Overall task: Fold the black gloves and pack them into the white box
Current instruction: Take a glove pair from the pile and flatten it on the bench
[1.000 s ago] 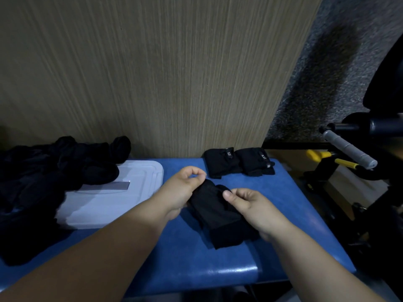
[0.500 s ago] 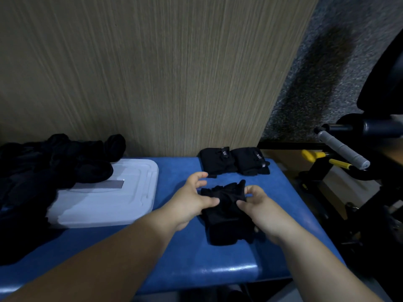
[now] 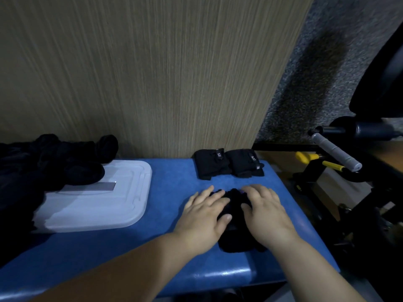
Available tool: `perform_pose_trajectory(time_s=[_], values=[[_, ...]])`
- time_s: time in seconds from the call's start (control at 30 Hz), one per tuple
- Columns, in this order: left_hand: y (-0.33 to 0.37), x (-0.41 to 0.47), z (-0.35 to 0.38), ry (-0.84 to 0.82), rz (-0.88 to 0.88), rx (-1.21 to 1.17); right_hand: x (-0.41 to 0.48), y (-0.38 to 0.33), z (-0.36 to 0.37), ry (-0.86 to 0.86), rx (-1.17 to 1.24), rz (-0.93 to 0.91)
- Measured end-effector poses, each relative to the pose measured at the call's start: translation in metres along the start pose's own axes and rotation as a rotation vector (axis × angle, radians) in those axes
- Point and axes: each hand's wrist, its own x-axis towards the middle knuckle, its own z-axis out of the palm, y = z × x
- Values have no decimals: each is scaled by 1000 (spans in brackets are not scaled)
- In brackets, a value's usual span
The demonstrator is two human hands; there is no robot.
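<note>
Flatly, both hands point(image 3: 234, 216) press soft black glove point(image 3: 234, 209) onto blue bench point(image 3: 170, 192).

Bare blue bench point(image 3: 170, 188) is running between white box point(image 3: 98, 210) and folded gloves point(image 3: 229, 163). A black glove pile point(image 3: 54, 162) is overlapping the box.

Black gloves point(image 3: 229, 163) and a white box point(image 3: 91, 205) rest on a blue bench point(image 3: 130, 247) against a beige, vertically streaked panel point(image 3: 141, 73).
</note>
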Motion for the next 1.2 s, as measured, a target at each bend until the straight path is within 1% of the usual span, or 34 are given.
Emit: perform_pose_trajectory(time_s=[0.1, 0.17, 0.23, 0.53, 0.7, 0.8, 0.9, 0.93, 1.0, 1.07, 1.2], values=[[-4, -1, 2, -137, -23, 109, 1, -1, 10, -188, -41, -106], [-7, -2, 3, -201, -55, 146, 2, -2, 17, -283, -96, -111], [-9, -3, 3, -237, -77, 167, 3, -2, 21, -334, -140, -89], [-14, -11, -4, -268, -141, 164, 4, -4, 20, -381, -191, -32], [-20, -18, -8, -254, -145, 144, 0, -6, 18, -337, -148, 4], [-28, -26, -17, -186, -118, 74, -5, -14, 14, -224, -126, -11], [-40, -39, -36, -87, -118, -7, -7, -31, 14, -77, -128, -87], [-46, -44, -42, -28, -132, -5, -7, -39, 15, -31, -115, -127], [-61, -55, -56, 128, -168, 90, -7, -59, 17, 25, -49, -214], [-81, -66, -68, 265, -257, 150, -5, -82, 22, 39, 49, -277], [-129, -90, -90, 521, -531, 56, 6, -138, 43, -59, 215, -363]])
